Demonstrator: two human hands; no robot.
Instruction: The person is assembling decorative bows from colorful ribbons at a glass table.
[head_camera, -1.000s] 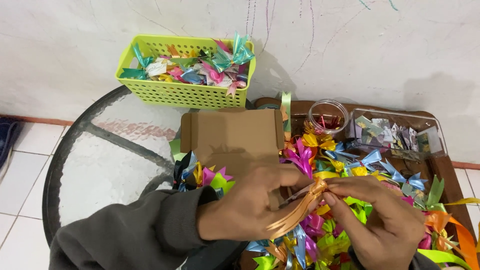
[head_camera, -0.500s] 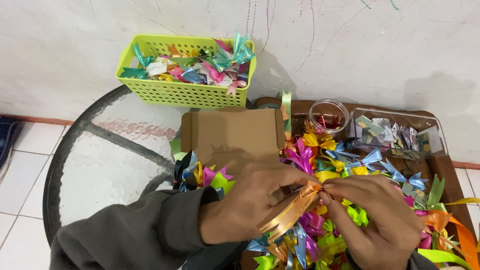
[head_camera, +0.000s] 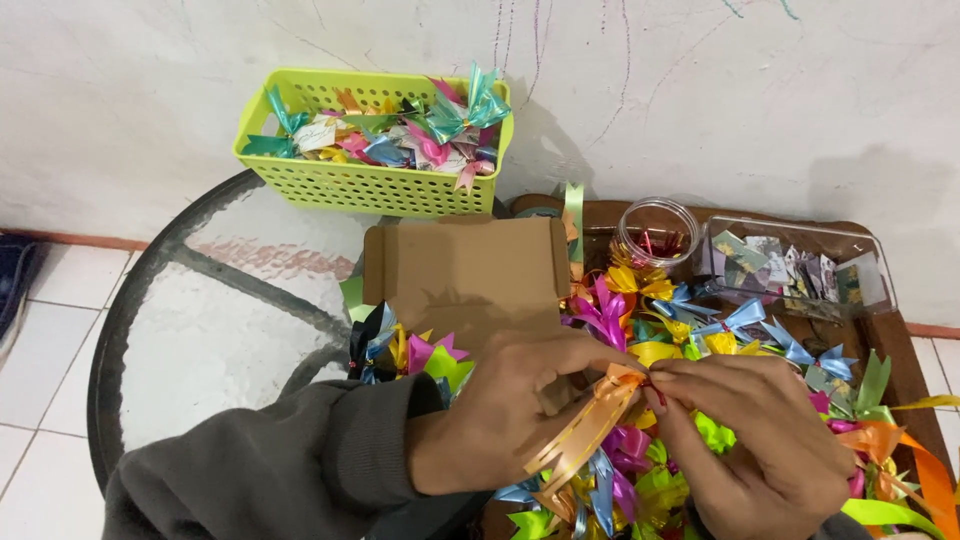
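White plaster wall behind round glass table; left hand and right hand both pinch shiny orange ribbon bow between fingertips, above pile of colourful bows.

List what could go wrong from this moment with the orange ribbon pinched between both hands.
1. The orange ribbon is held only at its pinched middle by left hand and right hand; a slack grip could let the folds spring open.
2. Its loose tails hang into the bow pile and might snag.
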